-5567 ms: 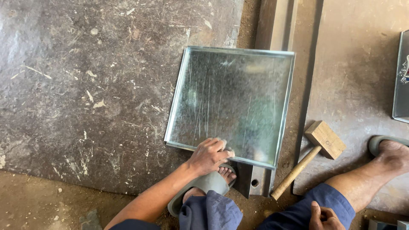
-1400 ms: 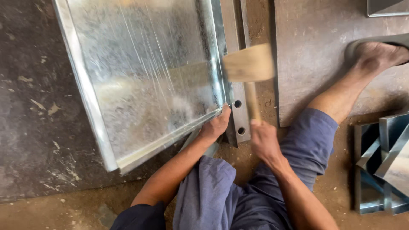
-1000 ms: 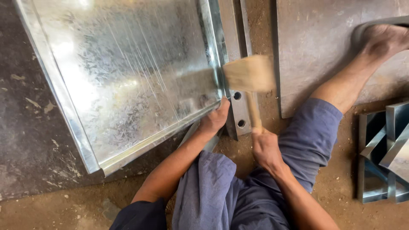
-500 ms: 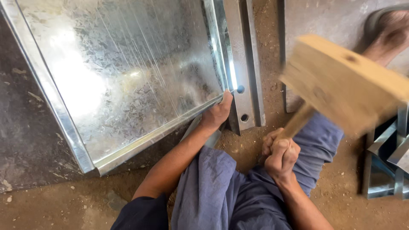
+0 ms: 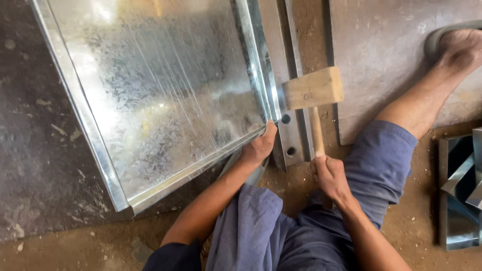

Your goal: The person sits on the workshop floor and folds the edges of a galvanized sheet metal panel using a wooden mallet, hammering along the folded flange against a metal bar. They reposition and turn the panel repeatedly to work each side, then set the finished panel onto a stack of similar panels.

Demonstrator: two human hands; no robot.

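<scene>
Galvanized sheet-metal tray [image 5: 160, 95] lies on the floor, your left hand [image 5: 258, 148] pinching its near corner (right hand [image 5: 329, 175] gripping the wooden mallet [image 5: 312, 89]); a glancing blow could strike those fingers.

Silvery spangled sheet [image 5: 150, 95], tan mallet [image 5: 312, 89]

Under the left hand [image 5: 258, 146] lies a galvanized sheet-metal tray [image 5: 160, 95], its face bright, glossy and spangled with fine scratches. The right hand [image 5: 329, 173] grips a wooden mallet [image 5: 312, 89], pale, matt and smooth-grained. Between the 2 hands runs a dull grey steel bar [image 5: 291, 130]. The earth floor [image 5: 120, 241] nearby looks rough and dusty; the trousers [image 5: 251, 231] are soft blue cloth.
</scene>
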